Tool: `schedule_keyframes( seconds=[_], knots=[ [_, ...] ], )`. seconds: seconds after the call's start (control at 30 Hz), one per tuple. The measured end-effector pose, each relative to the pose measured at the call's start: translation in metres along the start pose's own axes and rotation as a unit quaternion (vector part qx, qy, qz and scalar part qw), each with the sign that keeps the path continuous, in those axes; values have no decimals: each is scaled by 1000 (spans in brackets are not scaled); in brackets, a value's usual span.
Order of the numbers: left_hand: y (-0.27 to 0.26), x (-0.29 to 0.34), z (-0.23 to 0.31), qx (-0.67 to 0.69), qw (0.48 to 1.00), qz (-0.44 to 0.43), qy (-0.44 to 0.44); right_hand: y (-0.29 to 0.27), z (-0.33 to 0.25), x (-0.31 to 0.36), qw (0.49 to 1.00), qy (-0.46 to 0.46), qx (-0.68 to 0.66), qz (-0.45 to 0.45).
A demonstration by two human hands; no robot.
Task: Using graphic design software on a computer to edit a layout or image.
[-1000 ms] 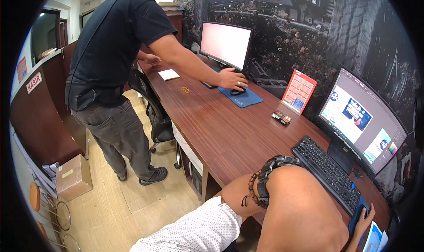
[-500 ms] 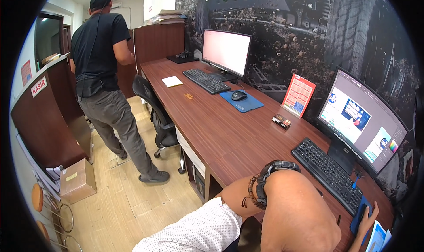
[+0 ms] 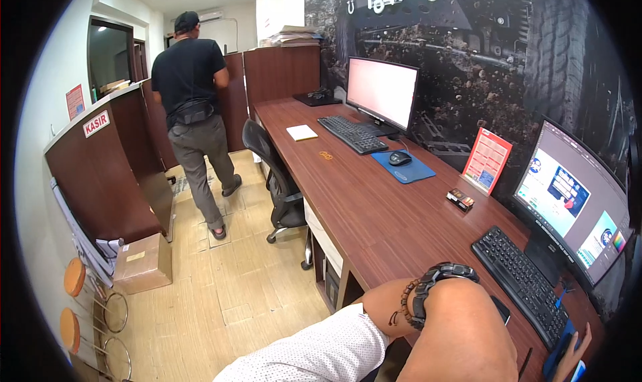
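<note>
My left arm comes in from the bottom in a white dotted sleeve, with a beaded bracelet [image 3: 405, 300] and a black watch [image 3: 445, 275] at the wrist. A large bare part of a limb [image 3: 461, 328], close up, hides my left hand. Behind it the corner of a dark, flat phone-like object [image 3: 500, 310] shows; I cannot tell whether that hand touches it. At the lower right my right hand [image 3: 579, 352], partly cut off, is closed loosely around a dark computer mouse on a blue pad, beside a black keyboard [image 3: 521, 285]. A monitor [image 3: 568, 198] stands behind.
Along the wooden desk [image 3: 394, 215] are a second monitor [image 3: 381, 91], keyboard [image 3: 352, 134], mouse [image 3: 400, 158], notepad [image 3: 301, 132], small box [image 3: 460, 199] and red calendar [image 3: 487, 160]. A person [image 3: 190, 101], office chair [image 3: 281, 188], cardboard box [image 3: 144, 265] and stools [image 3: 75, 277] are left.
The view has turned to the left, so the desk things sit further right. The person in black has walked further away. My right hand stays at the mouse, now nearer the lower right rim.
</note>
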State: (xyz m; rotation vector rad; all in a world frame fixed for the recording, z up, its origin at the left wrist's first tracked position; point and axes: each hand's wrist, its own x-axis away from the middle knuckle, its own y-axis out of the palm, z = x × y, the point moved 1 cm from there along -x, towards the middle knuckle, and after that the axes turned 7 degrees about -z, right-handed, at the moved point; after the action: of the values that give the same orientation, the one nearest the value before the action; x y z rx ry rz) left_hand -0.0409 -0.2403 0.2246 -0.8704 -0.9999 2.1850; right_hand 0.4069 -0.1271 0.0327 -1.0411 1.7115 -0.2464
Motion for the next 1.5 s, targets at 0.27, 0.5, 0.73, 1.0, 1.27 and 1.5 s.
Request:
schedule_keyframes(
  seconds=[0.27,0.5,0.73,1.0,1.27,1.5],
  knots=[
    [3,7,-6,10,995,72,72,3,-16,0,995,88,-40,-29],
    [-7,2,5,-88,995,4,52,4,-5,1,998,48,18,-32],
    [-7,2,2,-66,997,-16,42,4,-6,2,997,68,-24,-28],
    [9,8,1,-38,991,108,75,6,-1,-1,999,42,1,-27],
    [8,9,-5,8,998,19,66,8,8,1,999,20,17,-30],
    [2,8,-3,-16,1000,6,1,11,5,0,999,22,26,-34]
  ],
)
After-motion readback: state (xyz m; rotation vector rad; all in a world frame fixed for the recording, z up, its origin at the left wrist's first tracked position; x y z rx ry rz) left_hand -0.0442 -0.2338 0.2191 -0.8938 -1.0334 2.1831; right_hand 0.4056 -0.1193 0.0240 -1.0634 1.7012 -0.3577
